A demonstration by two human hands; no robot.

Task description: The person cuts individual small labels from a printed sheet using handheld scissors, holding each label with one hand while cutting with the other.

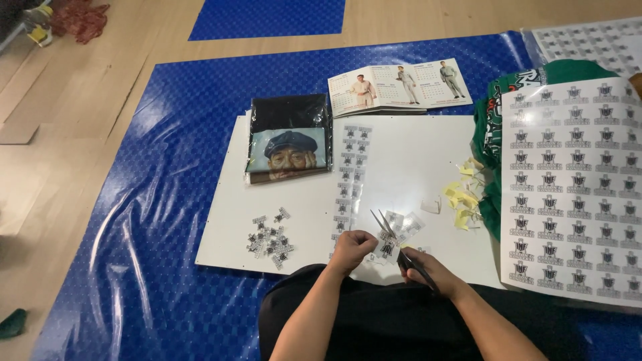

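My right hand (428,266) grips a pair of scissors (390,232) whose blades point up and away, parted over a small strip of clear film printed with black emblems (403,226). My left hand (352,247) pinches the near end of that strip (386,248). Both hands work at the near edge of a white board (408,167). A longer strip of the same printed emblems (348,180) lies up the middle of the board. A pile of small cut-out emblems (269,236) sits to the left of my left hand.
A folded dark shirt with a printed portrait (289,139) lies at the board's far left. An open booklet (398,85) lies beyond it. Yellow paper scraps (461,197), green cloth (491,134) and a large emblem sheet (572,190) are at the right. Blue mat (154,220) underneath.
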